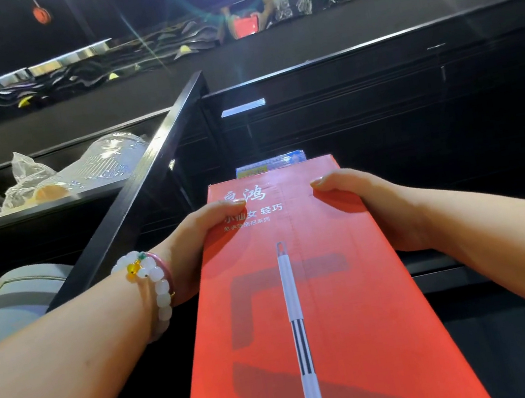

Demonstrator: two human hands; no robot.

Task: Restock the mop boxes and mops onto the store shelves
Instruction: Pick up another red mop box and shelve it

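Long red mop box point(322, 293) held out at 12 o'clock, far end reaching the dark shelf bay point(377, 103), near end running off the bottom edge at 6 o'clock. Left hand point(199, 244) clamped on the long edge at 9 o'clock of the box, thumb laid over the printed face, fingers hidden underneath; right hand point(370, 205) clamped likewise on the edge at 3 o'clock, thumb on top. Stiff cardboard by the look of it, flat panels, crisp corners, no sag between the hands; probably light for its length, yet awkward, prone to swing at the far end. Smooth, slightly glossy face, so likely slippery under a thumb alone; best gripped as here, on both long edges near the far end, or with one hand shifted back toward the middle for balance. Crushable at the corners if rammed against the shelf frame point(136, 199) slanting away at 10 o'clock. Printed in white near the top: "小仙女 轻巧", with a smaller line beneath, roughly "免手洗拖把系列"; larger brush-style characters above, partly covered by the left thumb, last one reading "鸿". Picture of a silver mop handle point(291, 298) down the centre. Blue and yellow shelf label point(269, 164) just beyond the far end, too blurred to read. Plastic-wrapped goods point(76, 174) at 10 o'clock on the neighbouring shelf. Beaded bracelet point(153, 279) on the left wrist.
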